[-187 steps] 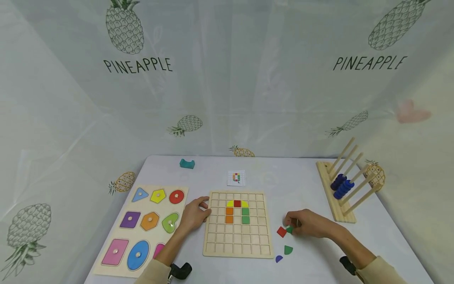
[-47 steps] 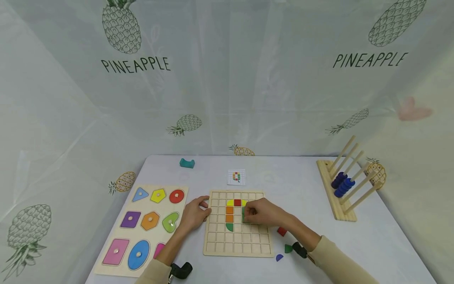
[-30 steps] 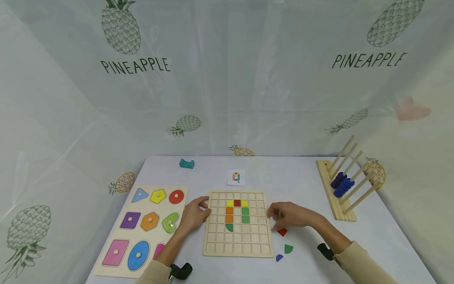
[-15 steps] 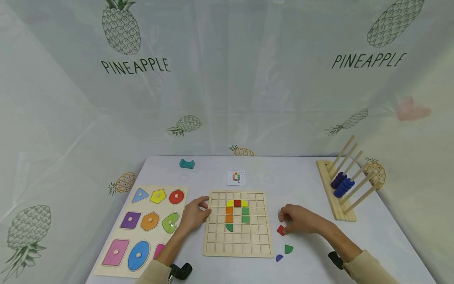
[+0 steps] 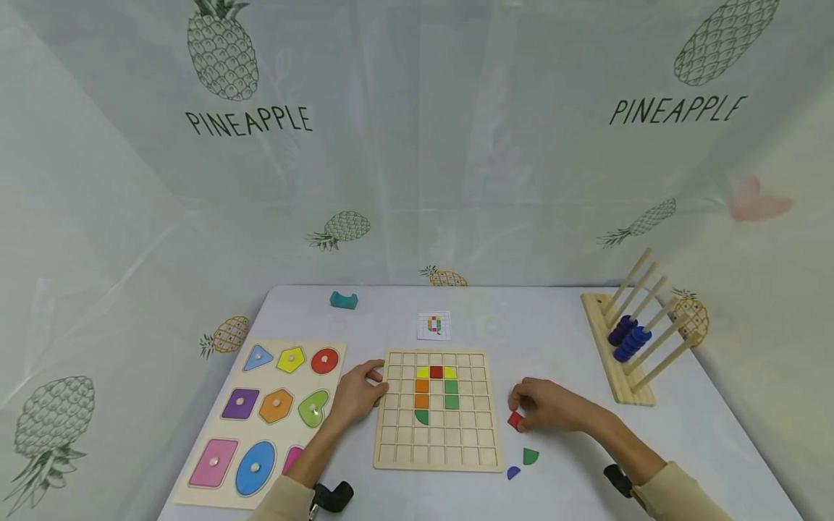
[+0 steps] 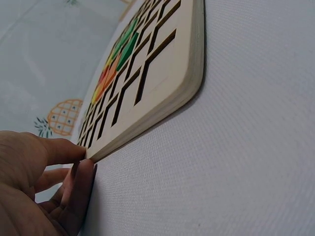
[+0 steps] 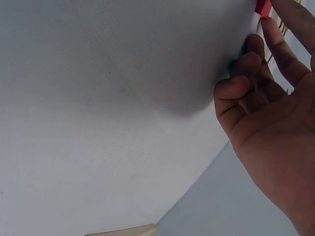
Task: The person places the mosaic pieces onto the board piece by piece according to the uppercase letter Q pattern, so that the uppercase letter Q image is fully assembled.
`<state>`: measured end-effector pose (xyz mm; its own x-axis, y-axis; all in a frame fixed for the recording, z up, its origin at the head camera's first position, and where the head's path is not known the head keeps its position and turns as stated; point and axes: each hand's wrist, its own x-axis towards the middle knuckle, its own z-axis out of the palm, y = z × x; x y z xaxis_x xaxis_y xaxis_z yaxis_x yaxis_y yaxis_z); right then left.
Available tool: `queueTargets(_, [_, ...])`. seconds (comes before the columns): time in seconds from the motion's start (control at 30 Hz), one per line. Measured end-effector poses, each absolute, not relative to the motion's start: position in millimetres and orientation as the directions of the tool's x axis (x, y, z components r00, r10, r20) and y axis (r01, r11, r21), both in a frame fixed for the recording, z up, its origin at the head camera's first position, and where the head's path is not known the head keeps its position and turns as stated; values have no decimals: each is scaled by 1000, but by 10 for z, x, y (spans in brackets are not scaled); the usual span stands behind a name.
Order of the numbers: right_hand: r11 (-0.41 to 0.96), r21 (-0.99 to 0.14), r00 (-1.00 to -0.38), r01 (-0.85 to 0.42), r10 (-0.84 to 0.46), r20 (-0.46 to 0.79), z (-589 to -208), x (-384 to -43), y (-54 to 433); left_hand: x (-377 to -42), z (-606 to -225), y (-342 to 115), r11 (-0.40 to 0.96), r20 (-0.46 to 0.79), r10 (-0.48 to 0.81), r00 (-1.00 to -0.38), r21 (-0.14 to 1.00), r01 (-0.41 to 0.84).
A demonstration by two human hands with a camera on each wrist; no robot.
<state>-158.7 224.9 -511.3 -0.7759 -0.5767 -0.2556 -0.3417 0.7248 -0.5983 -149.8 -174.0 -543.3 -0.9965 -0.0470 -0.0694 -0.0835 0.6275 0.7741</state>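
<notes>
The wooden grid board [image 5: 436, 464] lies in the middle of the white table, with yellow, red, orange and green tiles set as an arch in its cells. One green quarter-round tile [image 5: 422, 417] sits below the orange squares. My left hand [image 5: 355, 394] holds the board's left edge, its thumb and a finger meeting at the rim in the left wrist view. To the board's right, my right hand [image 5: 554, 407] pinches a red square tile [image 5: 514, 420] between thumb and index finger. In the right wrist view the red tile [image 7: 263, 7] shows only at the top edge.
A green quarter-round tile [image 5: 531, 456] and a purple half-round tile [image 5: 513, 472] lie nearer me. Behind the board is a pattern card [image 5: 434, 325]. A shape puzzle [image 5: 224, 496] stands left, a peg stand [image 5: 612, 354] right, a teal block [image 5: 344, 300] at the back.
The green quarter-round tile has gone from beside the red tile into the board. My right hand has moved from over the board back rightward and taken hold of the red tile. The left hand stays.
</notes>
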Motion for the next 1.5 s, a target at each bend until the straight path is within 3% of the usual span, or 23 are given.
queueTargets(0.63, [683, -613, -733, -397, -638, -236, -5086, -1472, 2114, -1479, -5432, -1745, 620, -66, -38, -997, 781, -76])
queueTargets(1.23, [592, -737, -703, -325, -673, -230, -5038, -1437, 2061, -1490, -5438, -1749, 616, -72, -41, -997, 784, -82])
queueTargets(1.5, [598, -739, -713, -309, -660, -236, -4984, -1436, 1986, -1480, -5432, -1752, 615, -76, -38, -996, 784, -83])
